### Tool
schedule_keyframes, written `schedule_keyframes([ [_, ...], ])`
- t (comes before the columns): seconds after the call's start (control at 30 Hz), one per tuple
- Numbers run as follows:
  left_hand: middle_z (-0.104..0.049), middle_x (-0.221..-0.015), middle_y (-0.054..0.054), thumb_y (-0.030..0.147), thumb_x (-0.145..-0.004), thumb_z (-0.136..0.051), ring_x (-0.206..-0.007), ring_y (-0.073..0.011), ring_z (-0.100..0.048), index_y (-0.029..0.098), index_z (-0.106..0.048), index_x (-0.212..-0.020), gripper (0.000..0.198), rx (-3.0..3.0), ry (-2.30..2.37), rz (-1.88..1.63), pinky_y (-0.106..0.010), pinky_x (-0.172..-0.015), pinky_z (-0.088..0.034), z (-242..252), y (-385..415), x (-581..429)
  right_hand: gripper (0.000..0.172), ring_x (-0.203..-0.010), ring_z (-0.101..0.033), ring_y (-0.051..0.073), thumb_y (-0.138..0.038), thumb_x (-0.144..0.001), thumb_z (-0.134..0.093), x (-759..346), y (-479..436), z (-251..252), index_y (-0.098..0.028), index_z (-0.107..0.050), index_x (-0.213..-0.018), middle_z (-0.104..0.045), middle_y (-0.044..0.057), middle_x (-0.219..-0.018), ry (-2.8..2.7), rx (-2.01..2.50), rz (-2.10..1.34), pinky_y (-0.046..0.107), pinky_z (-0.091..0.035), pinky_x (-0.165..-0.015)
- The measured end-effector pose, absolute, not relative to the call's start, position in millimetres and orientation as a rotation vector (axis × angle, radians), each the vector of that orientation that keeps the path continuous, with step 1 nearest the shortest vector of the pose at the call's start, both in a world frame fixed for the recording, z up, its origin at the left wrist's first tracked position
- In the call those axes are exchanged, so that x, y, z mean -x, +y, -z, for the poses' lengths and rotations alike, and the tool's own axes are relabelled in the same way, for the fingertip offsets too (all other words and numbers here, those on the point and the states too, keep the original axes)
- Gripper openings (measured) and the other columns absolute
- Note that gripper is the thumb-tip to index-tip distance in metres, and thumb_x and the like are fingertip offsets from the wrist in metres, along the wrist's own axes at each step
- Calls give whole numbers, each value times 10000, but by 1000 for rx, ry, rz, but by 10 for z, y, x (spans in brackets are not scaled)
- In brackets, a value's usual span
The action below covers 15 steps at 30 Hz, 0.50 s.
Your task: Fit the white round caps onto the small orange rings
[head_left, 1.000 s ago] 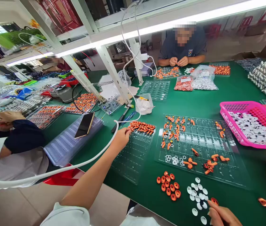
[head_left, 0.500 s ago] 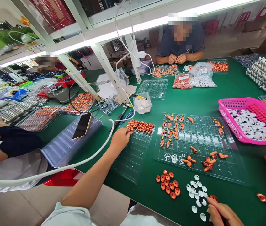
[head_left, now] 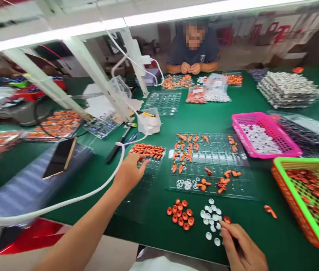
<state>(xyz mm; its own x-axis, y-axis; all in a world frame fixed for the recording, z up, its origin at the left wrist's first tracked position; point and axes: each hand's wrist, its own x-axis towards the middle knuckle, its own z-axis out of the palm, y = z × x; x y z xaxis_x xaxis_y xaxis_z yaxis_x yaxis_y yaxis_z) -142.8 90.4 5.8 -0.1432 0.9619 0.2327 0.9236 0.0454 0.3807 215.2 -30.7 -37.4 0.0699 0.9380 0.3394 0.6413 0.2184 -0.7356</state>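
My left hand (head_left: 129,171) reaches over a clear compartment tray (head_left: 148,175), its fingers stretched and apart, just short of a row of orange parts (head_left: 148,150) at the tray's far end. My right hand (head_left: 241,248) rests at the near table edge with fingers curled together. Its tips touch an orange ring (head_left: 227,219) beside a cluster of white discs (head_left: 211,222). A cluster of orange rings (head_left: 180,215) lies left of the discs. What the right fingers enclose is hidden.
A large clear tray (head_left: 244,190) with scattered orange pieces lies ahead. A pink basket (head_left: 272,152), a green-rimmed basket (head_left: 303,162) and a loose orange piece (head_left: 269,210) are right. A white hose (head_left: 63,203) and phone (head_left: 59,158) are left. A person (head_left: 193,49) works opposite.
The view has swung right, bringing the green-rimmed basket in. My left hand has drawn back a little from the row of orange parts and spread its fingers. My right hand stays by the discs.
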Motion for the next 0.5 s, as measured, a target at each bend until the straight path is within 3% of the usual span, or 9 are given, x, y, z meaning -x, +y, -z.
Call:
schedule_keyframes([
  [0.23, -674, -964, -99, 256, -932, -516, -955, -256, -613, 189, -660, -1018, 181, -2399, 1460, -538, -373, -822, -501, -144, 1145, 310, 152, -706, -708, 155, -250, -922, -574, -2135, -302, 316, -205, -713, -963, -733, 45, -835, -1667, 1387, -539, 213, -570, -638],
  [0.37, -658, -920, -98, 116, -897, -480, -904, -245, -603, 196, -689, -1042, 266, -2491, 1251, -382, -352, -762, -502, -129, 1380, -142, 146, -704, -694, 152, -216, -924, -562, -2133, -330, 327, -205, -696, -981, -719, 40, -828, -1642, 1365, -557, 223, -560, -637],
  [0.5, -637, -899, -108, 123, -872, -519, -893, -258, -602, 182, -721, -978, 235, -2522, 1150, -268, -339, -724, -492, -80, 1566, -315, 161, -697, -694, 156, -216, -928, -551, -2137, -329, 322, -205, -695, -1000, -721, 41, -816, -1632, 1340, -554, 231, -566, -636],
])
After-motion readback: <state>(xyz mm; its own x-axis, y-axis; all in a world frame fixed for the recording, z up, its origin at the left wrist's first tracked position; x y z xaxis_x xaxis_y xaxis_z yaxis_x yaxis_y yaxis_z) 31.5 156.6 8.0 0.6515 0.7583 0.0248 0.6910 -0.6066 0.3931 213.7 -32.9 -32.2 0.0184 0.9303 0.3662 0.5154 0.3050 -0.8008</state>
